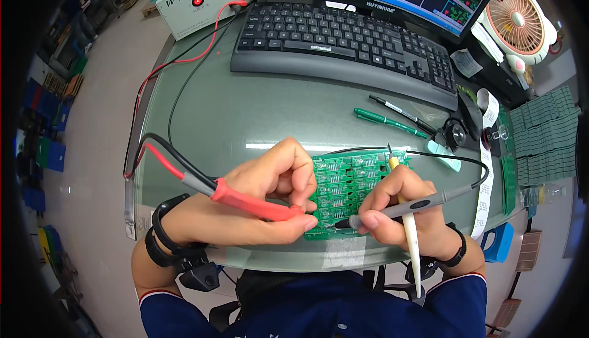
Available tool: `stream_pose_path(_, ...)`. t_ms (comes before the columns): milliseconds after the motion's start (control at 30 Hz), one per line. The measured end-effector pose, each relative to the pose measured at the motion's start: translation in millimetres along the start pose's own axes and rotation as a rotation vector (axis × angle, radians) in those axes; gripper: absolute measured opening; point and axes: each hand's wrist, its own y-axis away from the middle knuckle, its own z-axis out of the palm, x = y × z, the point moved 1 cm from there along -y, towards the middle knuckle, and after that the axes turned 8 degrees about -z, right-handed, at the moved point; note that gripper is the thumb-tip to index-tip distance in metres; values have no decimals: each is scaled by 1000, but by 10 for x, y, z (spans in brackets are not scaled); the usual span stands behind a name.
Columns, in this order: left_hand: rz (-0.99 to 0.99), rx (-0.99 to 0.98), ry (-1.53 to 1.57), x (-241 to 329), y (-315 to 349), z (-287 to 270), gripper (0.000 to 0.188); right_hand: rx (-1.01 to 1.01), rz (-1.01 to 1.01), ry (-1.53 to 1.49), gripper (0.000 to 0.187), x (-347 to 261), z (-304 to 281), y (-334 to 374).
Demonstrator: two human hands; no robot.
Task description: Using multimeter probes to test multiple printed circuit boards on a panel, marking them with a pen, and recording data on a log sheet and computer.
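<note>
A green panel of small circuit boards (pixel 334 184) lies near the front edge of the glass-topped table. My left hand (pixel 245 184) is closed on a red test probe (pixel 257 208), its tip end at the panel's left side and hidden by my fingers. My right hand (pixel 423 227) pinches a grey test probe (pixel 423 203), whose dark tip points left over the panel's lower part. Between the fingers of that same hand sits a slim white-handled tool (pixel 412 252), its dark pointed end up and its long handle slanting down toward me.
A black keyboard (pixel 343 46) and a monitor (pixel 392 0) stand behind the panel. Red and black leads run to a white box (pixel 199 6) at back left. Two pens (pixel 389 122), a mouse (pixel 470 114), a paper strip (pixel 484 197) and stacked boards (pixel 546 135) lie right.
</note>
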Motion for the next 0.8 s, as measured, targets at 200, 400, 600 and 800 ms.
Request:
stream_pose_path(200,7,10,-73,29,-8,15,38,2,-7,27,24,-29,3,-23)
stream_pose_path(400,-26,14,-114,47,28,-2,36,-6,1,23,24,-39,6,-30)
stream_pose_path(600,154,177,109,-8,114,-253,48,71,18,-104,23,18,23,7)
stream_pose_path(800,86,262,79,23,52,-206,42,87,22,-52,23,40,3,28)
